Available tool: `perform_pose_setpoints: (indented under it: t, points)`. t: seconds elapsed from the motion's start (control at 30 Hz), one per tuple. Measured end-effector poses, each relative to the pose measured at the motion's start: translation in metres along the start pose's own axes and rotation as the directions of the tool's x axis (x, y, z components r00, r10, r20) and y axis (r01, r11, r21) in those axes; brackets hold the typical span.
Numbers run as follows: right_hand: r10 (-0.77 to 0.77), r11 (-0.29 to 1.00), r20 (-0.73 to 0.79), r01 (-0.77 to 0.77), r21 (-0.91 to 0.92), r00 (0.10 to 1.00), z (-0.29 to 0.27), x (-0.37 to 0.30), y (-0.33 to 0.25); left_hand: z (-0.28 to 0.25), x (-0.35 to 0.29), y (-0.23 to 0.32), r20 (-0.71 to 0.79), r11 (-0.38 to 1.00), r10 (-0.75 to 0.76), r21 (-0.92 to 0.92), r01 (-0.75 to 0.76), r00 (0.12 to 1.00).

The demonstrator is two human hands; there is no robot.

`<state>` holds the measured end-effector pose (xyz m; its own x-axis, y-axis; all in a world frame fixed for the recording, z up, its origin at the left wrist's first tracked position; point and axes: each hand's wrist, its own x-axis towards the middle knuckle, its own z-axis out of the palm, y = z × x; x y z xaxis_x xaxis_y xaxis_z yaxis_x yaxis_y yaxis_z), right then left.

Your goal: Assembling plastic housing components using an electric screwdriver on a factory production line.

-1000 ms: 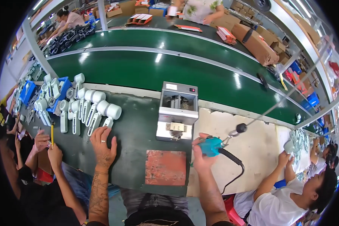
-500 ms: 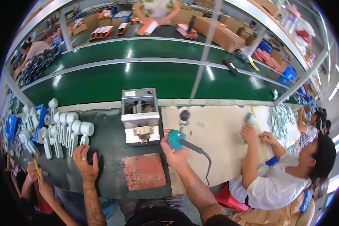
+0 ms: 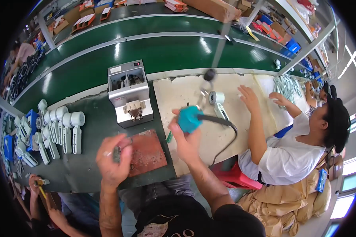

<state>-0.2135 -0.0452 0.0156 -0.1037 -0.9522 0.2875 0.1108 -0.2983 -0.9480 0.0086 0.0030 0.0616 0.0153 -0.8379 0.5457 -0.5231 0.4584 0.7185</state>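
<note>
My right hand (image 3: 188,138) is closed round a teal power tool (image 3: 190,118) with a black cable, held above the cardboard-covered part of the bench. A blurred metal fitting and black knob (image 3: 209,74) show just past the tool. My left hand (image 3: 115,160) hovers over the worn red mat (image 3: 148,152), its fingers bent and smeared by motion. Whether anything is between them I cannot make out. Beyond the teal tool lies a pale mint handle with a round head (image 3: 216,98).
Left on the bench stand several similar pale round-headed handles (image 3: 69,118). A grey metal machine (image 3: 130,93) sits behind the mat, before a green conveyor (image 3: 166,53). At right a co-worker's arm (image 3: 255,122) reaches over the bench; another person's hands (image 3: 39,185) work lower left.
My left hand has moved right, from the handles to the mat. My right hand still holds the teal tool. The co-worker has let go of a pale handle, now lying nearer me. The view has shifted.
</note>
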Motion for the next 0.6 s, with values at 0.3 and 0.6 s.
perform_pose_setpoints:
  t: [0.3, 0.6]
  points:
    - [-0.07, 0.997, -0.208, 0.061, -0.051, 0.976, -0.049, -0.078, -0.057, 0.222, 0.065, 0.023, 0.505, 0.939, 0.338, -0.129, -0.318, 0.794]
    - [-0.108, 0.985, -0.236, 0.071, -0.158, 0.966, -0.064, -0.088, -0.063, 0.294, 0.056, 0.033, 0.677, 0.962, 0.073, 0.147, -0.231, 0.733]
